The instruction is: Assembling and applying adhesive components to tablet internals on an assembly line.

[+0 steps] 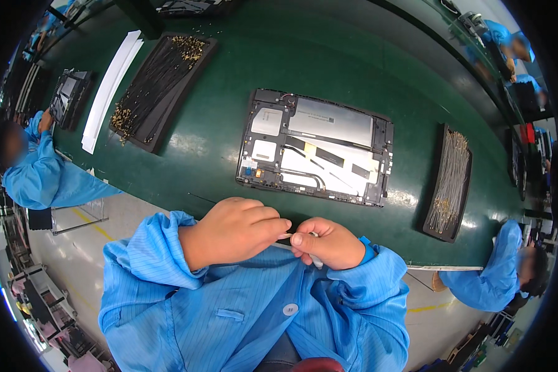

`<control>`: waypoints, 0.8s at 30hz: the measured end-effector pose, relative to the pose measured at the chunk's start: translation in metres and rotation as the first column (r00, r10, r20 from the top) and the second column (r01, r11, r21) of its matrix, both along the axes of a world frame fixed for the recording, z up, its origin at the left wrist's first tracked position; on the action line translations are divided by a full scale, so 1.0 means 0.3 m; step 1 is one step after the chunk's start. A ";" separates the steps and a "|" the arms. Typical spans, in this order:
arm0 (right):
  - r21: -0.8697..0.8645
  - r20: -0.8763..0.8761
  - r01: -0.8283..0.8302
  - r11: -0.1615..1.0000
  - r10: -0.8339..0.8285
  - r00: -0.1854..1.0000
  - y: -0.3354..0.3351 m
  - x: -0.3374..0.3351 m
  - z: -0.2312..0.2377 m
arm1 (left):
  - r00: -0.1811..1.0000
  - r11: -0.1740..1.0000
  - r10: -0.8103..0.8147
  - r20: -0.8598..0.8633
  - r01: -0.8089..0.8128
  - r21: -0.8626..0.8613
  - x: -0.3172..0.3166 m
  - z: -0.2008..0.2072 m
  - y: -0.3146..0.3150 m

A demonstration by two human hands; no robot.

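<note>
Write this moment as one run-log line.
left hand: close to right hand | held items: unclear | opened device: on green table, beyond hands | cable trays: flank device

jacket (pixel 242 335) below fingers (pixel 268 229): light blue, fine darker pinstripes; button (pixel 290 309) whitish. small piece (pixel 317 261) at right-hand fingers: white. wristband (pixel 369 249) right of those: plain brighter blue. tabletop (pixel 208 161) beyond fingers: deep green. device (pixel 315 149) ahead of fingers: black frame, silver-grey plates, pale yellow patches, blue spot. far left of fingers: dark tray (pixel 166 118), black cables (pixel 150 87), gold tips; strips (pixel 110 93) plain white. far right: black tray (pixel 467 186), grey cables (pixel 451 173), gold tips.
</note>
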State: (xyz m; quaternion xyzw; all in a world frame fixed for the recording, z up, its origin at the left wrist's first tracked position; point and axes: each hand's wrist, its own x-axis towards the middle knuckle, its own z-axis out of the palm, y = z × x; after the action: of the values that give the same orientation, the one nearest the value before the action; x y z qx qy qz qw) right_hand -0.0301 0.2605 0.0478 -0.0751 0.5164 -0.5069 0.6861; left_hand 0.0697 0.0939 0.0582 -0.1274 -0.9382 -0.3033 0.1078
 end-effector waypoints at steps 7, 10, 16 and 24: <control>-0.028 -0.050 0.415 0.909 -0.416 0.908 -0.031 -0.034 -0.001 | 0.957 0.969 0.227 -0.179 -0.241 -0.056 -0.027 -0.028 -0.005; -0.043 0.022 0.626 0.779 -0.626 0.780 -0.053 -0.050 0.027 | 0.957 0.960 0.257 -0.132 -0.269 -0.080 -0.057 -0.055 -0.007; -0.240 -0.277 0.713 0.659 -0.750 0.600 -0.090 -0.038 0.026 | 0.953 0.953 0.279 -0.122 -0.290 -0.091 -0.064 -0.079 -0.011; -0.772 -0.529 0.329 0.543 -0.837 0.141 -0.145 -0.014 -0.100 | 0.942 0.936 0.313 -0.122 -0.328 -0.131 -0.064 -0.077 -0.001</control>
State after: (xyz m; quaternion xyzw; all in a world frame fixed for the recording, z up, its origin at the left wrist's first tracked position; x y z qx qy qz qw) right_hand -0.0342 0.2171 0.0178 -0.2724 0.6252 -0.7314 -0.0010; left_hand 0.0504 0.0937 0.0350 0.0047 -0.9599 -0.2038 0.1924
